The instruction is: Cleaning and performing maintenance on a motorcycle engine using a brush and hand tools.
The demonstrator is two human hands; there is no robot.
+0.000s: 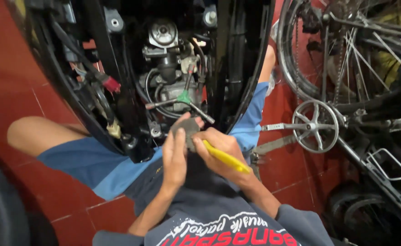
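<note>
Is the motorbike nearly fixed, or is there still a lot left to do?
Not nearly. The black body panels are already opened, so the engine parts show. The left hand holds a small grey part, and the right hand works on it with a yellow-handled tool. A three-armed wrench sits in the engine, and the part is not back in.

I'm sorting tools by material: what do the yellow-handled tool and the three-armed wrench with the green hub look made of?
The yellow-handled tool, held in the right hand, looks like glossy moulded plastic; its tip is hidden. The three-armed wrench shows grey, dull-shining arms, likely steel, with a green hub, probably plastic or paint.
</note>
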